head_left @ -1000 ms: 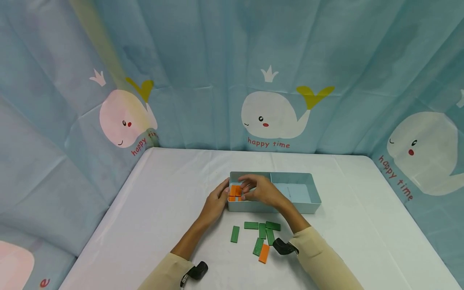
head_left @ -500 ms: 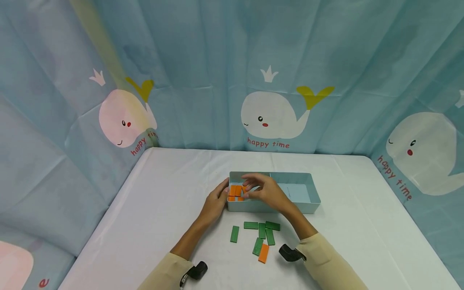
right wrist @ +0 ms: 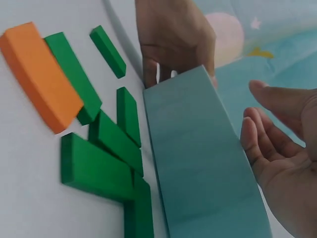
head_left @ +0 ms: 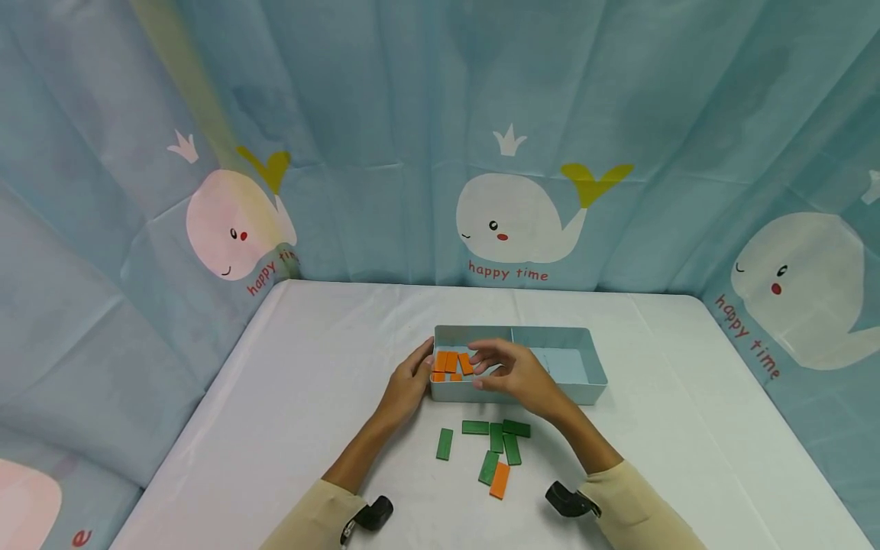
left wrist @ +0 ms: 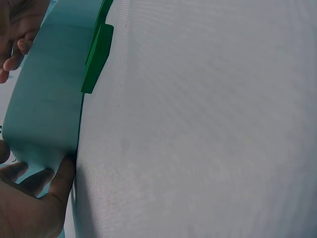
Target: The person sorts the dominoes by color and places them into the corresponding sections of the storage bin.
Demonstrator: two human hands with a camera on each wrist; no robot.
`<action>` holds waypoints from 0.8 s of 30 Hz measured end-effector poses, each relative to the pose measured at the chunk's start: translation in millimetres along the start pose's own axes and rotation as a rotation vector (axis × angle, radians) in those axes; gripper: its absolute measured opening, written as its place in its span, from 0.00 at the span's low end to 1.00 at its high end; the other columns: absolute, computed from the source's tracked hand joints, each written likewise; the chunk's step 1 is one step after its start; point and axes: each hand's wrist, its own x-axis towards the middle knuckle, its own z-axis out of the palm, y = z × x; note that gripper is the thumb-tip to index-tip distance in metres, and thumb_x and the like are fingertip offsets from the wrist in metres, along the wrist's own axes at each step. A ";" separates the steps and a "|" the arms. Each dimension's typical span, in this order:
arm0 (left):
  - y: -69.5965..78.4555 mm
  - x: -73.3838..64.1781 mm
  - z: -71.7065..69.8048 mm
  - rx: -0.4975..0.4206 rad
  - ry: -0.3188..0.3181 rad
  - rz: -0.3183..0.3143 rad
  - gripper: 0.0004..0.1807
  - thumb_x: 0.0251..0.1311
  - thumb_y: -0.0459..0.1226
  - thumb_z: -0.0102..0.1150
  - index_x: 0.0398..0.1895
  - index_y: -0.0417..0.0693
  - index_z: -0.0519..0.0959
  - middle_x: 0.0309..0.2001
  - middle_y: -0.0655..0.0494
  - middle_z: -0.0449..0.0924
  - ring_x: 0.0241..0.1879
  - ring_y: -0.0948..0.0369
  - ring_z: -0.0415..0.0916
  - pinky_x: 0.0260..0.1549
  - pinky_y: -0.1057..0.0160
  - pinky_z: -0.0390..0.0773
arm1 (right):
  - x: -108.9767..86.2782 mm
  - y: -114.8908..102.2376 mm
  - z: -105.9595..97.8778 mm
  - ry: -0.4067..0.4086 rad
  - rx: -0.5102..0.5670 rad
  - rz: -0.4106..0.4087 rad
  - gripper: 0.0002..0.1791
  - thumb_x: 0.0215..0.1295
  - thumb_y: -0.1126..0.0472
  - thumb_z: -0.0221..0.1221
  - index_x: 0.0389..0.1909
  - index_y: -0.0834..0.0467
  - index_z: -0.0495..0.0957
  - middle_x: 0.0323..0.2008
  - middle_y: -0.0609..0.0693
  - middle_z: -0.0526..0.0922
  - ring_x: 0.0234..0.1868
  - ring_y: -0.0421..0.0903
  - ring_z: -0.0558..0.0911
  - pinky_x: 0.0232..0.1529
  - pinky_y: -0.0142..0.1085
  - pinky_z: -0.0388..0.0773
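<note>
A pale blue two-compartment box point(head_left: 550, 393) stands on the table. My left hand point(head_left: 406, 389) grips its left end, thumb at the rim and fingers against the outer end wall, as the left wrist view point(left wrist: 37, 203) also shows. Several orange blocks point(head_left: 450, 363) lie in the left part of the left compartment. My right hand point(head_left: 519, 378) hovers over the front of that compartment, right of the blocks. In the right wrist view its thumb and fingers point(right wrist: 277, 136) are loosely curved and apart, with nothing between them.
Several green blocks point(head_left: 496, 438) lie scattered on the white table in front of the box. One orange block point(head_left: 499, 481) rests against a green one, nearest the person. The right compartment point(head_left: 567, 367) shows its bare floor. A whale-print curtain point(head_left: 385, 221) hangs behind.
My right hand has let go of an orange block, which now lies tilted beside the others in the box, and has drawn back to the right. My left hand stays put.
</note>
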 end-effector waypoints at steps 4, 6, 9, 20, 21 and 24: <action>0.6 -0.4 -0.1 0.000 0.003 0.001 0.29 0.87 0.43 0.42 0.85 0.49 0.59 0.83 0.50 0.60 0.83 0.48 0.54 0.81 0.43 0.56 | -9.0 -3.4 -1.3 0.005 -0.010 0.016 0.29 0.67 0.64 0.72 0.68 0.54 0.78 0.57 0.61 0.84 0.53 0.54 0.85 0.51 0.37 0.87; 0.7 -0.4 -0.2 0.003 0.006 0.000 0.29 0.87 0.43 0.42 0.85 0.49 0.59 0.83 0.50 0.60 0.83 0.48 0.54 0.81 0.43 0.55 | -13.3 -5.1 -2.0 0.004 -0.009 0.023 0.29 0.67 0.65 0.72 0.68 0.53 0.78 0.57 0.62 0.84 0.53 0.53 0.85 0.52 0.37 0.87; 0.5 -0.2 0.0 0.004 0.008 0.003 0.29 0.87 0.43 0.43 0.85 0.49 0.59 0.83 0.50 0.60 0.83 0.48 0.54 0.81 0.43 0.55 | -20.3 -6.0 -2.8 -0.004 -0.007 0.035 0.29 0.68 0.65 0.72 0.68 0.53 0.78 0.57 0.64 0.83 0.53 0.54 0.84 0.52 0.37 0.87; 0.6 0.0 0.1 -0.011 0.005 0.001 0.29 0.87 0.44 0.43 0.85 0.50 0.59 0.83 0.51 0.59 0.83 0.49 0.54 0.81 0.44 0.55 | -42.3 -1.3 -3.8 -0.028 -0.014 0.087 0.29 0.66 0.65 0.73 0.68 0.50 0.79 0.56 0.61 0.84 0.53 0.58 0.84 0.50 0.37 0.87; 0.9 0.0 0.2 -0.012 0.005 0.001 0.29 0.87 0.45 0.42 0.85 0.50 0.59 0.83 0.51 0.60 0.83 0.50 0.54 0.81 0.44 0.56 | -43.9 -1.4 -3.8 -0.029 -0.013 0.093 0.29 0.66 0.65 0.73 0.68 0.50 0.79 0.56 0.61 0.84 0.53 0.59 0.84 0.50 0.37 0.87; 1.1 -0.1 0.2 -0.010 0.004 0.006 0.29 0.87 0.45 0.42 0.85 0.50 0.59 0.83 0.51 0.60 0.83 0.49 0.54 0.81 0.44 0.55 | -49.0 -1.3 -4.0 -0.037 -0.010 0.109 0.29 0.66 0.65 0.73 0.68 0.53 0.78 0.56 0.62 0.84 0.54 0.62 0.83 0.49 0.36 0.87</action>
